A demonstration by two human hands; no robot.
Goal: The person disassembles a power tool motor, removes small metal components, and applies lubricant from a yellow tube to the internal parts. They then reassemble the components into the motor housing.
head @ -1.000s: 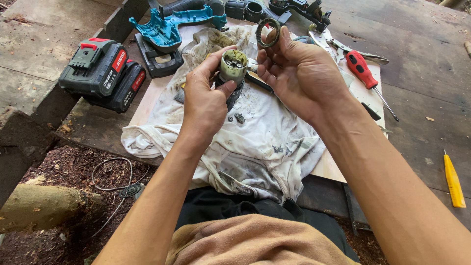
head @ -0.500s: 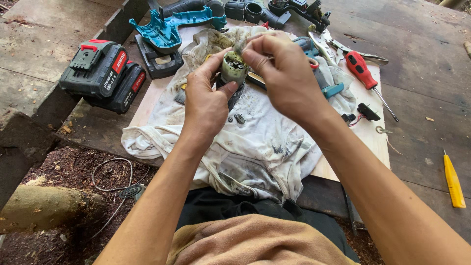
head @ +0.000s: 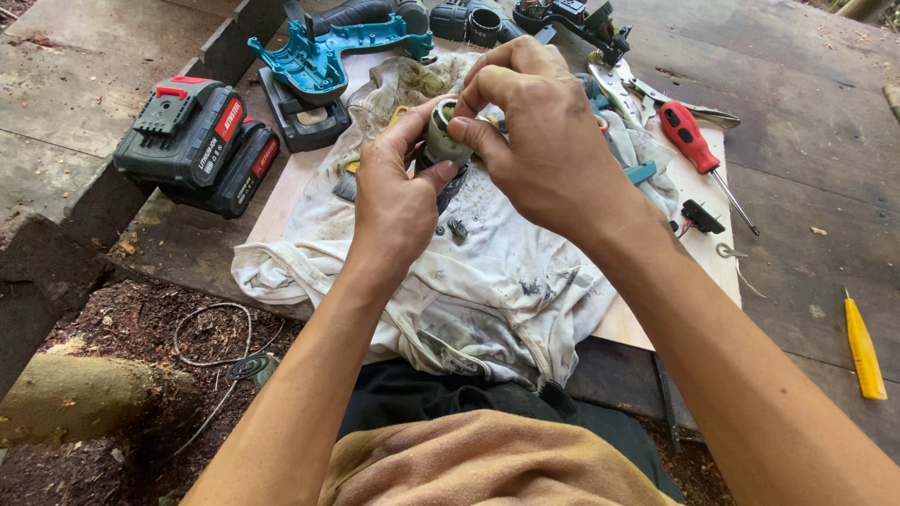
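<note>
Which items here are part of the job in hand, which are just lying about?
In hand: left hand and right hand on grey cylindrical part.
Lying about: two battery packs, teal housing shell, red screwdriver, yellow tool, white cloth.

Outdoor workshop: battery packs (head: 197, 145), screwdriver (head: 694, 145), plank floor (head: 806, 272).

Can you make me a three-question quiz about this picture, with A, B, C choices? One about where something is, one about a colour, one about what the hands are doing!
1. Where do the battery packs lie?
A. left of the cloth
B. on the cloth
C. in a hand

2. What colour is the screwdriver handle?
A. green
B. red
C. white

3. The small cylinder part is
A. lying loose
B. in a box
C. held by both hands

Answers: 1 A, they sit beside the white cloth. 2 B, red with black. 3 C, left hand and right hand grip it.
</note>
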